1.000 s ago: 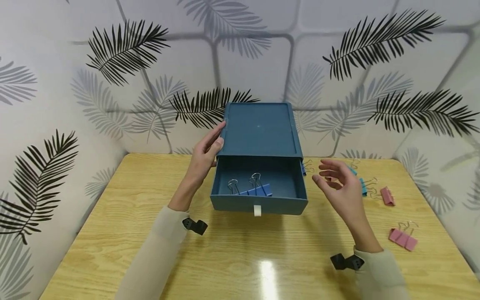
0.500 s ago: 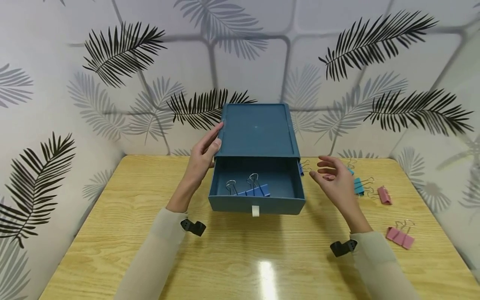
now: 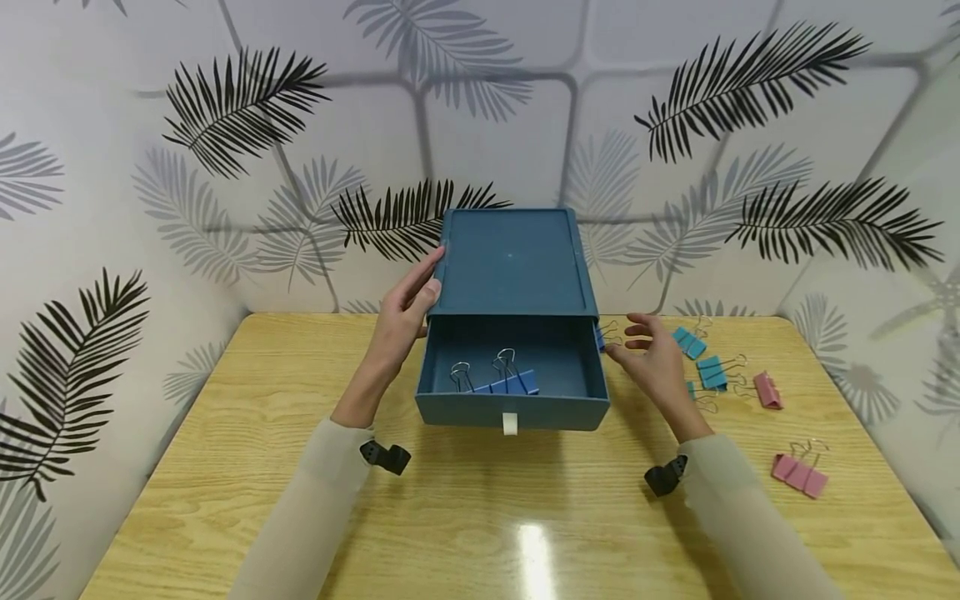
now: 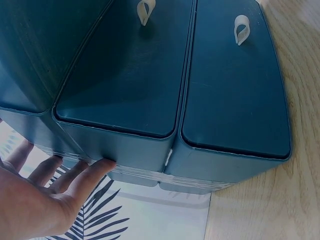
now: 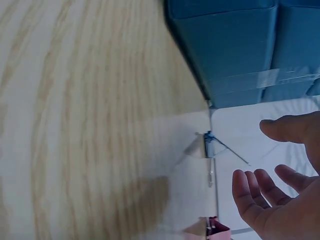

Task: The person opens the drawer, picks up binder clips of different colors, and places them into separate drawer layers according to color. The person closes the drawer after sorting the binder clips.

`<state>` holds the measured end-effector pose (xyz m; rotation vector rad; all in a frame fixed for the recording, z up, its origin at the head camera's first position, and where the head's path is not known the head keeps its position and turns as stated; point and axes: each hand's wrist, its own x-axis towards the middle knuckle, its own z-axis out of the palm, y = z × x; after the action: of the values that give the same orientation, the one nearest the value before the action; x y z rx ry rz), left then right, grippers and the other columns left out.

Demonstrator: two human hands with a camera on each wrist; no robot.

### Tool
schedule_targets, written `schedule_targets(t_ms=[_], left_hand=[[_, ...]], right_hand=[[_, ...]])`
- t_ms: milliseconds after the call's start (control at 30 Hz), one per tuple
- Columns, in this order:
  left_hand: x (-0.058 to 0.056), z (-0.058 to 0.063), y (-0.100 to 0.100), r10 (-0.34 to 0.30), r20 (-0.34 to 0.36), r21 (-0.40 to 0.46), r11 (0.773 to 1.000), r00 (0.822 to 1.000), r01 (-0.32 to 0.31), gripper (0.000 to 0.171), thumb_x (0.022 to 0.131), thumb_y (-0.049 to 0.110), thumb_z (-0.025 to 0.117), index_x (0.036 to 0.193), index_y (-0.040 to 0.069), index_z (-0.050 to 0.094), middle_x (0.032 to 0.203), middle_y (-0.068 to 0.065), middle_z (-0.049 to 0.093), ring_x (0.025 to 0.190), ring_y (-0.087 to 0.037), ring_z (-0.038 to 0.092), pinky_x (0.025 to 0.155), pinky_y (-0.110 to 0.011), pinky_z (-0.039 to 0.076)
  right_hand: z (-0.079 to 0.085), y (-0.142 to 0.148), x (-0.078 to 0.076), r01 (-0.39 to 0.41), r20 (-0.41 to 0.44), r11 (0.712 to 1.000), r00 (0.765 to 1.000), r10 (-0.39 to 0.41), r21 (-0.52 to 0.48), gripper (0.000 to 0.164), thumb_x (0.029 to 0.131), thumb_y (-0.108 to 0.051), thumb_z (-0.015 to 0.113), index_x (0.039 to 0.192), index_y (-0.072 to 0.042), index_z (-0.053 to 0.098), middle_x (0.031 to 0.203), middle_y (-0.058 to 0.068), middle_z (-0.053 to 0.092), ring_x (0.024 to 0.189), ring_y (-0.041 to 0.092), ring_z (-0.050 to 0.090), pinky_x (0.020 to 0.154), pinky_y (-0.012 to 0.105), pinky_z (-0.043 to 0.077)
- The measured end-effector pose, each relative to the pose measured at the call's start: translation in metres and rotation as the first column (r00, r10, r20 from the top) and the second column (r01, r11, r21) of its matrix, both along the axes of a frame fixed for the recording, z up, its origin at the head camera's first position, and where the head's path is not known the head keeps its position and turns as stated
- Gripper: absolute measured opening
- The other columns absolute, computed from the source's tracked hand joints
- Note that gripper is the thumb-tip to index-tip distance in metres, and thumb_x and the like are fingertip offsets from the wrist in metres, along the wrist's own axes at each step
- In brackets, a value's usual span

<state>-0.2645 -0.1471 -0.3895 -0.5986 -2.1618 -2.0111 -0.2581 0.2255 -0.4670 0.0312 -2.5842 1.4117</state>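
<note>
A dark blue drawer cabinet [image 3: 517, 258] stands on the table, its top drawer [image 3: 450, 408] pulled out toward me. A blue binder clip [image 3: 525, 383] with raised wire handles lies in that drawer. My left hand [image 3: 393, 329] rests its outstretched fingers on the cabinet's left side, as the left wrist view also shows. To the right of the cabinet, my right hand [image 3: 654, 367] hovers with fingers bent and spread, nothing between them. Close to its fingertips stands another blue binder clip [image 5: 208, 145], partly hidden behind the cabinet in the head view.
Several teal binder clips [image 3: 712, 373] lie right of my right hand. Beyond them are a pink clip [image 3: 768, 390] and a nearer pink clip [image 3: 800, 475]. Lower drawers with white pull loops [image 4: 242, 30] sit below the open one. A patterned wall [image 3: 300, 167] backs the table.
My right hand has moved left and slightly back toward the blue binder clip beside the cabinet, uncovering teal clips. The left hand stays on the cabinet's side. The head view has shifted slightly.
</note>
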Motion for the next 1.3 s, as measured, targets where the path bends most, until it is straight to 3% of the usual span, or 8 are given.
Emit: schedule_targets(t_ms=[133, 200, 267, 367, 433, 900, 1133, 1300], left_hand=[[0.001, 0.001, 0.0, 0.002, -0.001, -0.005, 1.0, 1.0, -0.002, 0.05, 0.107, 0.035, 0.05, 0.157, 0.032, 0.045, 0.162, 0.008, 0.038, 0.133, -0.022, 0.051, 0.061, -0.029, 0.053], [0.001, 0.0, 0.0, 0.003, -0.004, -0.009, 1.0, 1.0, -0.003, 0.05, 0.107, 0.035, 0.05, 0.157, 0.032, 0.045, 0.162, 0.008, 0.039, 0.129, -0.021, 0.052, 0.055, -0.027, 0.047], [0.001, 0.0, 0.0, 0.003, -0.008, -0.012, 1.0, 1.0, -0.003, 0.05, 0.107, 0.036, 0.05, 0.157, 0.032, 0.045, 0.161, 0.008, 0.039, 0.127, -0.021, 0.052, 0.051, -0.027, 0.041], [0.001, -0.001, 0.001, 0.003, -0.011, -0.013, 1.0, 1.0, -0.003, 0.049, 0.107, 0.035, 0.05, 0.157, 0.032, 0.046, 0.161, 0.007, 0.039, 0.127, -0.02, 0.052, 0.05, -0.026, 0.041], [0.001, -0.001, 0.001, 0.004, -0.014, -0.015, 1.0, 1.0, -0.005, 0.049, 0.107, 0.034, 0.05, 0.156, 0.033, 0.046, 0.161, 0.007, 0.04, 0.125, -0.02, 0.052, 0.05, -0.026, 0.04], [0.002, -0.001, 0.001, 0.007, -0.009, -0.014, 1.0, 1.0, -0.007, 0.049, 0.108, 0.032, 0.049, 0.157, 0.032, 0.045, 0.162, 0.006, 0.038, 0.123, -0.021, 0.053, 0.049, -0.027, 0.038], [0.001, -0.001, 0.001, 0.0, -0.004, -0.009, 1.0, 1.0, 0.0, 0.052, 0.108, 0.025, 0.047, 0.16, 0.024, 0.04, 0.165, 0.001, 0.034, 0.124, -0.022, 0.051, 0.049, -0.028, 0.034], [0.0, 0.0, 0.001, 0.008, -0.002, -0.012, 1.0, 1.0, -0.008, 0.051, 0.109, 0.027, 0.048, 0.159, 0.028, 0.042, 0.164, 0.003, 0.036, 0.127, -0.021, 0.051, 0.05, -0.028, 0.038]], right_hand=[[-0.007, -0.003, -0.009, 0.004, 0.018, 1.0, 1.0, -0.004, 0.006, 0.062, 0.093, -0.009, 0.074, 0.147, 0.005, 0.046, 0.131, 0.031, 0.057, 0.119, 0.048, 0.06, 0.108, 0.063, 0.038], [-0.009, -0.005, -0.013, 0.011, 0.028, 1.0, 1.0, -0.011, 0.005, 0.061, 0.093, -0.007, 0.074, 0.146, 0.007, 0.047, 0.13, 0.032, 0.058, 0.118, 0.049, 0.06, 0.117, 0.067, 0.017], [-0.012, -0.006, -0.016, 0.015, 0.054, 1.0, 0.998, -0.014, -0.007, 0.06, 0.093, -0.005, 0.072, 0.145, 0.008, 0.046, 0.129, 0.032, 0.057, 0.117, 0.048, 0.06, 0.117, 0.066, 0.018], [-0.015, -0.008, -0.02, 0.023, 0.105, 1.0, 0.994, -0.022, -0.01, 0.058, 0.093, -0.004, 0.07, 0.144, 0.01, 0.046, 0.128, 0.032, 0.058, 0.116, 0.046, 0.061, 0.112, 0.058, 0.036], [-0.016, -0.009, -0.021, 0.027, 0.128, 1.0, 0.991, -0.027, 0.0, 0.057, 0.094, -0.004, 0.07, 0.143, 0.012, 0.046, 0.126, 0.031, 0.058, 0.115, 0.044, 0.062, 0.096, 0.053, 0.051], [-0.026, -0.021, -0.034, 0.127, 0.091, 0.979, 0.986, -0.143, 0.163, 0.038, 0.09, -0.012, 0.074, 0.122, 0.006, 0.065, 0.115, 0.027, 0.068, 0.105, 0.039, 0.063, 0.091, 0.05, 0.048], [-0.026, -0.019, -0.036, 0.103, 0.109, 0.975, 0.986, -0.126, 0.198, 0.037, 0.09, -0.018, 0.074, 0.117, 0.006, 0.067, 0.112, 0.025, 0.069, 0.105, 0.039, 0.064, 0.093, 0.052, 0.047], [-0.024, -0.019, -0.036, 0.083, 0.101, 0.977, 0.989, -0.105, 0.197, 0.037, 0.092, -0.019, 0.074, 0.117, 0.008, 0.068, 0.114, 0.028, 0.068, 0.107, 0.041, 0.064, 0.094, 0.053, 0.048]])
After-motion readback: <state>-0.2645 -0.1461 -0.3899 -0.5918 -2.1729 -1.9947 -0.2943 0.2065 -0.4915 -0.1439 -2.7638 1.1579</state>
